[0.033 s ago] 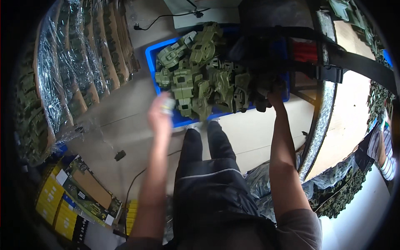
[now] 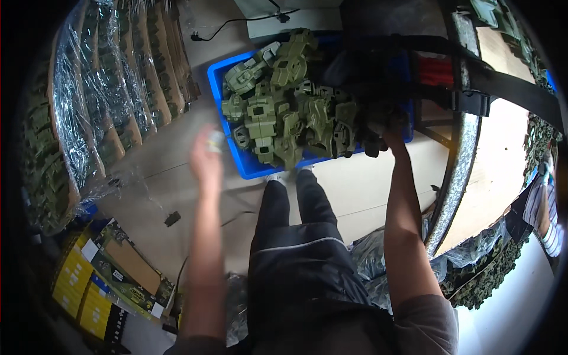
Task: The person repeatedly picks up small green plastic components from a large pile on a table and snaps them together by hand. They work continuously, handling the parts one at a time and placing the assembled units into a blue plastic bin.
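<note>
My left hand (image 2: pixel 205 158) is just left of a blue plastic bin (image 2: pixel 239 163), apart from it and smeared by motion. Its fingers are closed round a small whitish thing (image 2: pixel 215 141) with a trace of yellow, too blurred to name. Olive-green moulded plastic parts (image 2: pixel 261 118) are heaped in the bin, some with square openings. My right hand (image 2: pixel 392 131) is over the bin's right end, against dark parts in shadow; its fingers are hard to make out there.
Plastic-wrapped layers of cardboard and green parts (image 2: pixel 127 77) stand at left. Yellow boxes (image 2: pixel 74 287) lie at lower left. A black strap (image 2: pixel 520 97) crosses the bench (image 2: pixel 497 154) at right. A co-worker's striped sleeve (image 2: pixel 552 234) shows at far right. A black cable (image 2: pixel 228 25) lies behind the bin.
My left hand has moved left, away from the bin's edge, with the small whitish thing in it. The right hand stays at the bin's right end.
</note>
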Tool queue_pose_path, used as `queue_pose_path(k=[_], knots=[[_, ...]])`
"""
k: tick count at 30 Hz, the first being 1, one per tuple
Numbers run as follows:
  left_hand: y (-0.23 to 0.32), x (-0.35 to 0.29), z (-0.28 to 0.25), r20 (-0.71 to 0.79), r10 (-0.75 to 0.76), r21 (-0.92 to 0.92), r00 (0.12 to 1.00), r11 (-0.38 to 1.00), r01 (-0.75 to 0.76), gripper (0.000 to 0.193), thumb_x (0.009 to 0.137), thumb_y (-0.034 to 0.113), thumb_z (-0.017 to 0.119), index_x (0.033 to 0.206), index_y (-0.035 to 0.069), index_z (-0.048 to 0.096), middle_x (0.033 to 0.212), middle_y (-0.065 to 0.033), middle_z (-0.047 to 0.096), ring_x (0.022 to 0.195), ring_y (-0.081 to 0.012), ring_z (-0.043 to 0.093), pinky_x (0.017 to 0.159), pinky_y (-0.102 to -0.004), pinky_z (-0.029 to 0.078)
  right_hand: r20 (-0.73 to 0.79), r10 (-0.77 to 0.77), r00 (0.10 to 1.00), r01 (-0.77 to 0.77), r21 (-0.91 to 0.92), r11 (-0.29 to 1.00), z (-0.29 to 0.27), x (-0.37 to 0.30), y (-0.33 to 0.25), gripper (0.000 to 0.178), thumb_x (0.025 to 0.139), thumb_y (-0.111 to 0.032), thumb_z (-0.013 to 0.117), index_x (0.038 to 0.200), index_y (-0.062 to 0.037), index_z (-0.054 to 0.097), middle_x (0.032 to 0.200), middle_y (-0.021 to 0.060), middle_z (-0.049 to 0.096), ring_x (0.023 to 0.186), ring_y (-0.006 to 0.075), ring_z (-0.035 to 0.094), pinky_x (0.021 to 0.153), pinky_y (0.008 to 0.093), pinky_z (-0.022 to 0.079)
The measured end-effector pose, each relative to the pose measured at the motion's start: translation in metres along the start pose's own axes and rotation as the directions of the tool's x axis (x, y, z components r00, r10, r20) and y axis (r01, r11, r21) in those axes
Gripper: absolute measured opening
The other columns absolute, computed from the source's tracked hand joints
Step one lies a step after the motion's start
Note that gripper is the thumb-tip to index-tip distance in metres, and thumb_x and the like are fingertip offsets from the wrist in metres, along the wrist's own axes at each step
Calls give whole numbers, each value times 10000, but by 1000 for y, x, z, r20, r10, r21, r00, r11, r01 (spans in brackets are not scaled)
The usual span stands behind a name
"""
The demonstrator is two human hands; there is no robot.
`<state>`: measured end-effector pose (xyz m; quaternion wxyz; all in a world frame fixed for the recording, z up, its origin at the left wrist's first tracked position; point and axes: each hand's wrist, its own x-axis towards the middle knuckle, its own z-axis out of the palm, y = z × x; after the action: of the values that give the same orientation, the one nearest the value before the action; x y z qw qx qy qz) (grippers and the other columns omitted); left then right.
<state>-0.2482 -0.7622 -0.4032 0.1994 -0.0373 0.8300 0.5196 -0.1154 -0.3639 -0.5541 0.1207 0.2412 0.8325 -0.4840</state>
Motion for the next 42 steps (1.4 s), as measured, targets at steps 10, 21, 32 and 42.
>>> queue_pose_path(k=[10, 21, 32, 42], knots=[[-177, 2, -1, -370, -125, 249, 921, 941, 228, 560, 778, -2, 519, 1307, 25, 337, 1291, -181, 392, 1159, -305, 419, 972, -360, 334, -459, 247, 853, -160, 220, 962, -4, -9, 96, 455, 861, -392, 531, 1215, -114, 460, 1067, 46, 535, 964, 162, 508, 793, 340, 416], [-229, 44, 15, -536, -324, -191, 779, 946, 263, 689, 795, 141, 554, 1391, 63, 217, 1404, -162, 254, 1322, -264, 208, 1066, -343, 167, -17, 112, 994, -7, 978, 210, 58, -36, 217, 479, 863, -408, 519, 1214, -89, 450, 1143, 66, 548, 1050, 237, 526, 908, 407, 427], [-252, 128, -30, -467, -192, 187, 863, 933, 308, 309, 713, 93, 597, 1013, 44, 543, 936, -105, 575, 856, -191, 529, 765, -311, 410, -345, 446, 826, 220, 925, 309, 136, -119, 128, 303, 863, -270, 558, 1103, -96, 494, 990, 17, 572, 892, 154, 572, 730, 298, 478], [-258, 154, -70, -242, -180, 134, 954, 967, 216, 208, 760, 1, 503, 950, 50, 574, 798, -11, 555, 690, -108, 500, 625, -255, 414, -170, 849, 500, 243, 969, 52, 253, -248, 69, 105, 858, -100, 543, 810, -174, 486, 689, -68, 481, 601, 63, 475, 551, 216, 415]])
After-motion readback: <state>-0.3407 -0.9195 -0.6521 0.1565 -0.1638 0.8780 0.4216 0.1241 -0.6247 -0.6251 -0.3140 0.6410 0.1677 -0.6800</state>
